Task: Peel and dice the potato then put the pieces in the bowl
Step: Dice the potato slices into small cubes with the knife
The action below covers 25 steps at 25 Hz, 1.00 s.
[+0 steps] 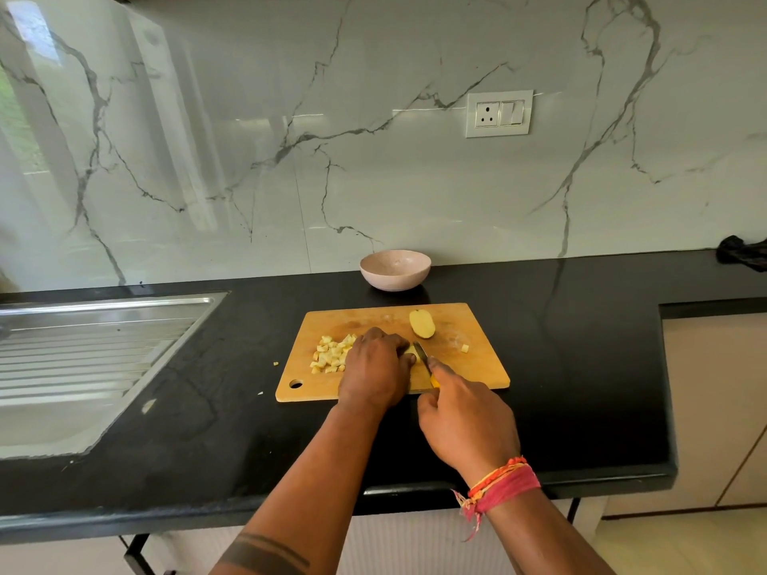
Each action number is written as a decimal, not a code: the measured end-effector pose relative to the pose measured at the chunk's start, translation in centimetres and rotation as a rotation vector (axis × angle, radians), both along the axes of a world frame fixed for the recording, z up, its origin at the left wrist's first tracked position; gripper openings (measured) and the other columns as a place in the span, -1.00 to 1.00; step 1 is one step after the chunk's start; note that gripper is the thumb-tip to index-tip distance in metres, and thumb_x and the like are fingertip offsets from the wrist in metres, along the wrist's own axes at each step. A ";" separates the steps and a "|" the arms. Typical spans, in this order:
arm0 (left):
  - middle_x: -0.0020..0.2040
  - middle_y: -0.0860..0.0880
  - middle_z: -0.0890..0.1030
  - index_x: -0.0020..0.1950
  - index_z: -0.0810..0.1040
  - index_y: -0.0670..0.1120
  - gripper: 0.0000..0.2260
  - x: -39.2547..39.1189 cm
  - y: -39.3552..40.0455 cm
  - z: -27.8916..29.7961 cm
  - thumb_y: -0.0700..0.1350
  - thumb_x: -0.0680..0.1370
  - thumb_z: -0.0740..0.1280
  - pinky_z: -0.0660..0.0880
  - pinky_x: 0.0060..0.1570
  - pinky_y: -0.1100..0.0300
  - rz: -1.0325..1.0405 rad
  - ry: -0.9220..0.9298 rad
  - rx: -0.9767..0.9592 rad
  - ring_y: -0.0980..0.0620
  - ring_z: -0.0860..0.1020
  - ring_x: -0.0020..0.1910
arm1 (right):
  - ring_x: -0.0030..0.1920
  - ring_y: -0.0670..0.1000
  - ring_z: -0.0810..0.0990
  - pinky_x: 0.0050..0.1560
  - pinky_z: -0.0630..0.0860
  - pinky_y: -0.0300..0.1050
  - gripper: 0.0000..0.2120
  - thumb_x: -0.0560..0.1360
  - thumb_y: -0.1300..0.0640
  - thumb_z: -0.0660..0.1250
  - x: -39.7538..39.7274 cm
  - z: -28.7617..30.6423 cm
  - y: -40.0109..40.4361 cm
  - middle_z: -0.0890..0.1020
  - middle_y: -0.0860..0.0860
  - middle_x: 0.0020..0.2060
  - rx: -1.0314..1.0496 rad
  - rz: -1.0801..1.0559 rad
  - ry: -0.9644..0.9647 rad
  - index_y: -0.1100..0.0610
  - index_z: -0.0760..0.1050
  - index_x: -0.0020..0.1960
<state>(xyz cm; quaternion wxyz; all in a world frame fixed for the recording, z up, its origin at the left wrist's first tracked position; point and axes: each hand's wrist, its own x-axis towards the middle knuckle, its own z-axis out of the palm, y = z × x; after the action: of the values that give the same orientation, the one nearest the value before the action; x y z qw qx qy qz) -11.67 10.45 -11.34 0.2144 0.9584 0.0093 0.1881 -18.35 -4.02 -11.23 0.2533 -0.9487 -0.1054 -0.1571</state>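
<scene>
Head view: left hand [375, 369] curled down over a pale peeled potato piece [411, 351] to steady it on the rectangular wooden cutting board [477, 369]; right hand [467, 421] gripped a yellow-handled knife [424, 359]. Diced cubes [330, 354] lay aside; pink round bowl [395, 269] waited on the tabletop.

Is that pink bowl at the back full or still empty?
Empty, as far as shows: the bowl has a bare pale inside, and the diced pieces lie on the cutting board.
</scene>
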 end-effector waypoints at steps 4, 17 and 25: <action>0.20 0.00 0.55 0.30 0.63 0.04 -0.73 0.0 0.0 -0.1 0.03 0.61 0.38 0.48 0.24 0.11 0.010 -0.009 -0.045 0.03 0.51 0.18 | -0.39 -0.11 0.49 -0.44 0.39 -0.19 -0.47 0.62 -0.03 0.14 -0.4 0.0 0.2 0.52 -0.12 -0.37 -0.044 0.009 -0.025 -0.14 0.23 0.59; 0.19 -0.01 0.57 0.25 0.65 0.03 -0.77 0.5 -0.3 0.0 -0.01 0.60 0.40 0.51 0.21 0.11 0.069 -0.005 -0.040 0.02 0.52 0.16 | -0.32 -0.04 0.51 -0.37 0.37 -0.12 -0.48 0.62 -0.02 0.15 -0.1 0.2 0.0 0.56 -0.08 -0.28 -0.122 0.074 0.012 -0.07 0.24 0.58; 0.16 0.01 0.56 0.21 0.67 0.00 -0.78 0.5 -0.3 0.0 -0.03 0.58 0.44 0.49 0.12 0.19 0.093 0.001 -0.132 0.06 0.53 0.11 | -0.37 -0.10 0.52 -0.38 0.49 -0.19 -0.46 0.62 -0.02 0.15 -2.0 -0.2 -0.7 0.52 -0.12 -0.35 -0.051 0.056 -0.017 -0.12 0.21 0.60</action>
<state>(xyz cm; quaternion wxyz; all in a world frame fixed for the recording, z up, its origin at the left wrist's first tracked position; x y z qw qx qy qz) -11.20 10.18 -11.34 0.2682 0.9408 0.0663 0.1962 -20.36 -4.73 -11.42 0.2324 -0.9502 -0.1380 -0.1554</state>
